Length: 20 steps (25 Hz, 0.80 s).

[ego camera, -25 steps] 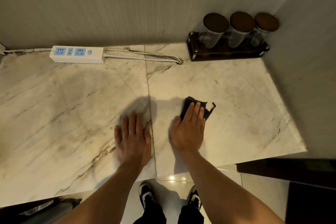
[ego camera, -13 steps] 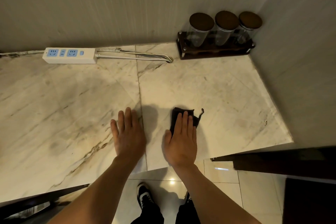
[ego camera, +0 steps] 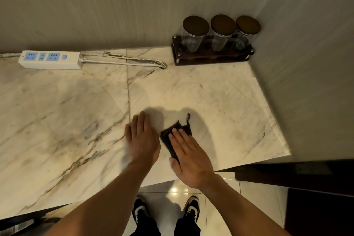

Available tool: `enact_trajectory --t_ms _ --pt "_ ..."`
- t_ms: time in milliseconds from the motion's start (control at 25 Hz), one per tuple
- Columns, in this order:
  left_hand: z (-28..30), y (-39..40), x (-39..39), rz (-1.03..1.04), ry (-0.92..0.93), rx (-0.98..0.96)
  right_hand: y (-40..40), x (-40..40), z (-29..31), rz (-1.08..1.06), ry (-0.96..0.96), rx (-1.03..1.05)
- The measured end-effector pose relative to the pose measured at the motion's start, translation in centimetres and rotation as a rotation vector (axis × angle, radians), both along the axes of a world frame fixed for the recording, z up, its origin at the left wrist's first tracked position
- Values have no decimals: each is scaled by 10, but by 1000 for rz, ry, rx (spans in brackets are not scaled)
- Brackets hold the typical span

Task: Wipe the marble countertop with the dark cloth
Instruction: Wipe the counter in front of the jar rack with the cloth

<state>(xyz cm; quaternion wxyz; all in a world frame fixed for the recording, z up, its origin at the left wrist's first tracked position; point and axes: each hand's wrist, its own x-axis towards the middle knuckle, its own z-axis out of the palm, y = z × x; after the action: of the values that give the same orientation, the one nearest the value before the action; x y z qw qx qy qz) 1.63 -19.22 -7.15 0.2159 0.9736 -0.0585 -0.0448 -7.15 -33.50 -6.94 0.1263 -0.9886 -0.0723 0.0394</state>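
Observation:
A small dark cloth (ego camera: 169, 135) lies crumpled on the white veined marble countertop (ego camera: 220, 105), close to its front edge. My right hand (ego camera: 188, 156) presses flat on the cloth with the fingers straight and angled to the upper left; the cloth shows past the fingertips and along the thumb side. My left hand (ego camera: 142, 140) rests flat on the bare marble just left of the cloth, palm down, fingers together, holding nothing. A thin strap of the cloth sticks out toward the back.
A white power strip (ego camera: 50, 59) with blue sockets lies at the back left, its cables (ego camera: 130, 60) running right along the wall. A dark rack with three lidded glass jars (ego camera: 212, 44) stands in the back right corner. The wall closes the right side.
My right hand has slid the cloth toward the front edge and turned to point upper left. The left hand stays flat beside it. The view has shifted.

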Motion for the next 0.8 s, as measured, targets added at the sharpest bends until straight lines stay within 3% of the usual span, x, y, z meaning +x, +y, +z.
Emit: enact_trajectory --t_ms 280,800 --pt "-8 -7 0 52 -40 66 -38 30 0 251 77 -57" --pt "-14 -10 2 73 6 193 -76 129 1 285 41 -79"
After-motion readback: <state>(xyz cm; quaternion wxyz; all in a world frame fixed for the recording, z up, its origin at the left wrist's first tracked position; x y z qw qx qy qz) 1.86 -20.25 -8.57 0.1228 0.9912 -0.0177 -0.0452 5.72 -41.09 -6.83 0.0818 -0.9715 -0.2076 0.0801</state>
